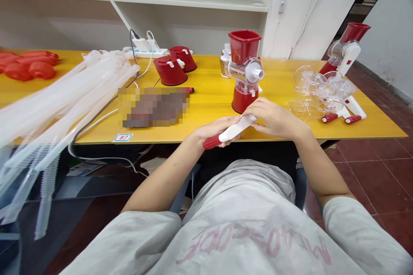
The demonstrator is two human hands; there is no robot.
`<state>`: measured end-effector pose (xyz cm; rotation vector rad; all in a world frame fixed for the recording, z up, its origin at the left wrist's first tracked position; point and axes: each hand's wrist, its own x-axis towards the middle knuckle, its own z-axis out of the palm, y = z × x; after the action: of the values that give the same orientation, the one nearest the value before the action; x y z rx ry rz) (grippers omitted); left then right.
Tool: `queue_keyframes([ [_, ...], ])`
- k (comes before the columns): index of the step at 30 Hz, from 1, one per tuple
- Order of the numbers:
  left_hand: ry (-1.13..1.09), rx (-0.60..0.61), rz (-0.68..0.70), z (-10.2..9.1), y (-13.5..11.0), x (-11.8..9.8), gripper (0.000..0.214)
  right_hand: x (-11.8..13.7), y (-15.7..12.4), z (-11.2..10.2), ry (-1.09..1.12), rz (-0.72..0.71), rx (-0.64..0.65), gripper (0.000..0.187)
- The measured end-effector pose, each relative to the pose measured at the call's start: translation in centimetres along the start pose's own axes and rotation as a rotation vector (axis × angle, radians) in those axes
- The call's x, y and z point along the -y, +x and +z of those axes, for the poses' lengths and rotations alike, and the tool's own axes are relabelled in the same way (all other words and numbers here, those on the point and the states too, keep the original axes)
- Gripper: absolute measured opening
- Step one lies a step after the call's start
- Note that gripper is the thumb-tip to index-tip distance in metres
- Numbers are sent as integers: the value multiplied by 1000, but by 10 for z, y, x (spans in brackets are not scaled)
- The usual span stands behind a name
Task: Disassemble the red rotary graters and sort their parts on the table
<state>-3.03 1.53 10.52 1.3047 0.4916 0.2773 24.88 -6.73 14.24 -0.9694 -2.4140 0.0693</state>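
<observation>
Between my hands, over the table's front edge, is a white crank handle [238, 129] with a red grip. My left hand [217, 128] is wrapped under and behind it. The fingers of my right hand [269, 117] close around its white far end. Just beyond my hands stands a red rotary grater [245, 47] with a clear drum housing and a bare white shaft end pointing right. Behind it, partly hidden, is a metal grating drum [223, 66].
Two red grater bases [171, 71] stand back left near a power strip [148, 53]. Translucent plastic tubes [74, 90] and red parts [27, 66] lie left. At right are clear housings [322, 88], two crank handles [350, 111] and another grater [346, 49]. A pixelated patch hides something.
</observation>
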Motion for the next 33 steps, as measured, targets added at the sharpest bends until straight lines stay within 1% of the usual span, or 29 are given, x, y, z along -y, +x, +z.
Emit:
queue_keyframes([
  [4, -76, 13, -13, -3, 1, 2, 102, 2, 0, 1, -59, -11, 10, 37],
  [10, -154, 40, -65, -12, 8, 8, 77, 8, 2, -3, -75, 61, 91, 41],
  [13, -154, 57, -77, -13, 8, 6, 76, 11, 1, -8, -59, 81, 82, 40],
  [14, -141, 75, -73, -13, 7, 5, 80, 12, 0, -11, -55, 93, 80, 38],
  [16, -90, 117, -40, -13, 2, 0, 100, 17, -2, -18, -51, 140, 100, 34],
  [18, -10, 138, 23, -12, -5, -6, 123, 23, -4, -27, -43, 209, 143, 29],
  [19, 37, 132, 64, -12, -9, -9, 130, 26, -5, -31, -34, 239, 161, 27],
  [20, 91, 109, 105, -10, -12, -12, 133, 28, -5, -35, -21, 261, 176, 26],
  [21, 152, 68, 141, -8, -14, -14, 130, 30, -6, -38, -2, 272, 189, 25],
  [23, 259, -59, 193, -2, -17, -16, 113, 30, -6, -41, 39, 274, 196, 27],
  [25, 319, -185, 210, 5, -14, -15, 91, 25, -6, -41, 66, 267, 182, 29],
  [27, 324, -251, 205, 10, -9, -12, 78, 17, -7, -39, 70, 259, 159, 33],
  [30, 281, -297, 214, 14, 0, -4, 75, 6, -8, -33, 60, 230, 150, 36],
  [33, 193, -359, 232, 14, 7, 1, 82, -2, -9, -31, 68, 198, 134, 35],
])
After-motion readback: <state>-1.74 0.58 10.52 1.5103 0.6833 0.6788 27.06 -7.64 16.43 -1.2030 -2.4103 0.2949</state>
